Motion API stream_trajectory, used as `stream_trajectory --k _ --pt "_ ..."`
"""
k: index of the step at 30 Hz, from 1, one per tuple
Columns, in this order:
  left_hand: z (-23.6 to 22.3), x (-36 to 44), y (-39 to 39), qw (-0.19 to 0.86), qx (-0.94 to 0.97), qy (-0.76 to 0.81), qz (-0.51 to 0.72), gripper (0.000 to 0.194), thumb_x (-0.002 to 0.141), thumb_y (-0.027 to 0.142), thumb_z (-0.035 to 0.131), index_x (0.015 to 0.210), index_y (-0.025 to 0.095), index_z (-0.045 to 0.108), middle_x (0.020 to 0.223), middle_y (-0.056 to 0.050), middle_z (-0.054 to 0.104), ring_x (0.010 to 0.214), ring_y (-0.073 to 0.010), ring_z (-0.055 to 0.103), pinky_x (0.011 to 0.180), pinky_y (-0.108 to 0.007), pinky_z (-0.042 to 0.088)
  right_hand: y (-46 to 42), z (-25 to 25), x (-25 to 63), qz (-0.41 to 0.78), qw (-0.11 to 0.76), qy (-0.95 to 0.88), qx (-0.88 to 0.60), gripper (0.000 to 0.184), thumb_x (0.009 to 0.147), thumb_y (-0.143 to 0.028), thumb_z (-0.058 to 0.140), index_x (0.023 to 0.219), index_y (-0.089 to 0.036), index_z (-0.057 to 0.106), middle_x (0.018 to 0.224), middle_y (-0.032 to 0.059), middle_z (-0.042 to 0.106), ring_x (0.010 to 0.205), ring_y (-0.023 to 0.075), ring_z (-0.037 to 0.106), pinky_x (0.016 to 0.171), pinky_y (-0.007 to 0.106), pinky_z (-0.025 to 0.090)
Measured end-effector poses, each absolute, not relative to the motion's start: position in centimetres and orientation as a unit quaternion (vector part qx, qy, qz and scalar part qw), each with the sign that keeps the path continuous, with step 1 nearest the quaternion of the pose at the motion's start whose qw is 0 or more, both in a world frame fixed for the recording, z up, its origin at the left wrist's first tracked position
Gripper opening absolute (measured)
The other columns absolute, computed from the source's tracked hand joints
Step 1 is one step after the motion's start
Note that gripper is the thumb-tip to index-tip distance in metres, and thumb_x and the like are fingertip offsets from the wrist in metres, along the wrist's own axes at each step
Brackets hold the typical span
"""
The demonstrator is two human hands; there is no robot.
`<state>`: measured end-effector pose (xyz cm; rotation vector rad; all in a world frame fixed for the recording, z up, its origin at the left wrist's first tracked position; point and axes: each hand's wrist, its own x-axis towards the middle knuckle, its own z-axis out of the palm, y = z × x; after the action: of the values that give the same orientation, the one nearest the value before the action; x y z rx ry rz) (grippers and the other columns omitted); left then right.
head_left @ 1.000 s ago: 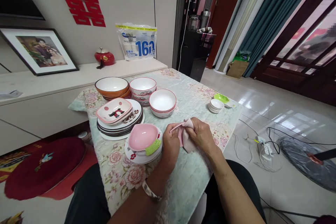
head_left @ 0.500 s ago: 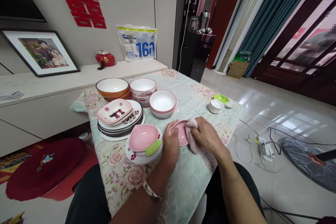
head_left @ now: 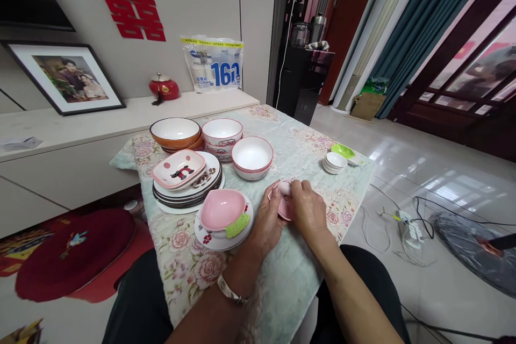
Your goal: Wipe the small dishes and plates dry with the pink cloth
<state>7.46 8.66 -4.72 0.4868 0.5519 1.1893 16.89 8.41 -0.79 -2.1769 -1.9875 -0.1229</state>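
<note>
My left hand (head_left: 269, 219) grips the near edge of a small pink dish (head_left: 283, 207) held just above the floral tablecloth (head_left: 282, 274). My right hand (head_left: 308, 208) is closed on a pale pink cloth (head_left: 285, 188) and presses it into the dish. Most of the dish and cloth is hidden by my fingers. Just left of my hands sits a pink bowl (head_left: 222, 209) with a green leaf handle, on a white flowered plate (head_left: 209, 237).
A stack of plates (head_left: 187, 193) topped by a pink cartoon dish (head_left: 178, 167) stands at the left. Behind are an orange bowl (head_left: 174, 132) and white bowls (head_left: 252, 155). Small white saucers (head_left: 334, 162) and a green dish (head_left: 342, 150) sit near the right edge. Cables (head_left: 403, 220) lie on the floor.
The cloth, first held up between both hands over the dish, has been pushed down into the dish by my right hand. Both hands have drawn closer together.
</note>
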Motion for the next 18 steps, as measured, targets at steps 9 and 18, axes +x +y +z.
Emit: stream_trajectory --k 9,18 --pt "-4.0 6.8 9.4 0.789 0.164 0.256 0.533 0.057 0.091 0.065 0.044 0.119 0.018 0.062 0.11 -0.01 0.07 0.088 -0.02 0.068 0.068 -0.028 0.055 8.7 -0.4 18.4 0.096 0.207 -0.841 -0.49 0.018 0.097 -0.02 0.052 0.091 -0.021 0.069 0.098 0.005 0.067 0.095 0.0175 0.06 0.081 0.027 0.044" --pt "-4.1 8.1 9.5 0.75 0.15 0.252 0.593 0.045 0.091 0.053 0.052 0.12 0.021 0.065 0.125 -0.007 0.068 0.121 -0.0234 0.059 0.098 -0.033 0.051 9.4 -0.7 16.5 -0.051 0.118 -0.709 -0.694 0.02 0.095 -0.027 0.051 0.103 -0.017 0.067 0.094 0.0115 0.066 0.083 0.0219 0.06 0.065 0.028 0.038"
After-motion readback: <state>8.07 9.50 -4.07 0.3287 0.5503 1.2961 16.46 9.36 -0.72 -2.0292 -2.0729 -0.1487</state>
